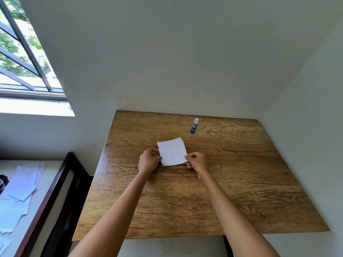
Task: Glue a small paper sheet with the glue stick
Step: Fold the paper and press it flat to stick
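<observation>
A small white paper sheet (172, 151) lies on the wooden table (232, 182), near the middle. My left hand (149, 160) pinches its left edge and my right hand (197, 161) pinches its lower right corner. The near edge looks slightly lifted, with a second layer showing underneath. A blue glue stick (194, 126) stands upright behind the paper, its white tip uncovered. Its yellow cap (174, 129) rests apart, to the left of the stick.
The table sits in a corner, with white walls behind and to the right. To the left stands a dark wooden frame (55, 191) and a surface with several loose paper sheets (20, 193). A barred window (24, 58) is at upper left.
</observation>
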`<state>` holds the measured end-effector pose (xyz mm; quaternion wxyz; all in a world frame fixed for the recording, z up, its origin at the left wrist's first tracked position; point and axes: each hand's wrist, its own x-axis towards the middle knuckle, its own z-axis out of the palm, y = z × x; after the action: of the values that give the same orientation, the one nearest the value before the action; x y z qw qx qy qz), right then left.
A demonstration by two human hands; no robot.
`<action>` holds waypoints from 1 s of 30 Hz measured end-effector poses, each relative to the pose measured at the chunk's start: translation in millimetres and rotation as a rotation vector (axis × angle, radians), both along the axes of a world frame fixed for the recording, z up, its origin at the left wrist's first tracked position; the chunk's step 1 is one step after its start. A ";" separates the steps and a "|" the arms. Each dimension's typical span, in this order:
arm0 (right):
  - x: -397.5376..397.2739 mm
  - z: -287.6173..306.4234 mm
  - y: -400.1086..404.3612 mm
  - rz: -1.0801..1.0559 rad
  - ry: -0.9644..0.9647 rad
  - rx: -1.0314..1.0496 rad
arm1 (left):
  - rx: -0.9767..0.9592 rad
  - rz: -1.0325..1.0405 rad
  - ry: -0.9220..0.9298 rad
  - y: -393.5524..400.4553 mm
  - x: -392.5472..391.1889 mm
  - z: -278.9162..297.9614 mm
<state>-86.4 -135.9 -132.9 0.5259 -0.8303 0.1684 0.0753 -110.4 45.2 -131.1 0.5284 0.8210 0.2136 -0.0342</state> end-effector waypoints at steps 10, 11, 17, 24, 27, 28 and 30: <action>1.7 -2.5 1.6 0.007 -0.015 -0.093 | 0.046 -0.030 0.003 -1.0 1.9 1.3; 1.9 -2.5 1.7 0.008 -0.016 -0.099 | 0.045 -0.029 0.006 -1.1 2.2 1.4; 2.3 -3.7 2.2 0.013 -0.018 -0.134 | 0.065 -0.043 0.011 -0.5 4.6 1.1; 3.2 -2.7 2.8 0.024 -0.012 -0.168 | 0.151 -0.107 0.026 0.7 8.1 2.7; 3.4 -2.4 2.9 0.023 -0.009 -0.170 | 0.220 -0.163 0.042 -0.1 10.3 2.9; 3.6 -2.3 2.9 0.023 -0.008 -0.171 | 0.246 -0.178 0.054 -0.5 11.2 2.8; 3.9 -2.4 3.0 0.025 -0.002 -0.173 | 0.327 -0.211 0.062 -0.8 11.4 2.5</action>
<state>-82.5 -132.9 -135.3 0.4514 -0.8747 0.1634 0.0662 -99.0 44.4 -128.6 0.3745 0.9124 0.1451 -0.0795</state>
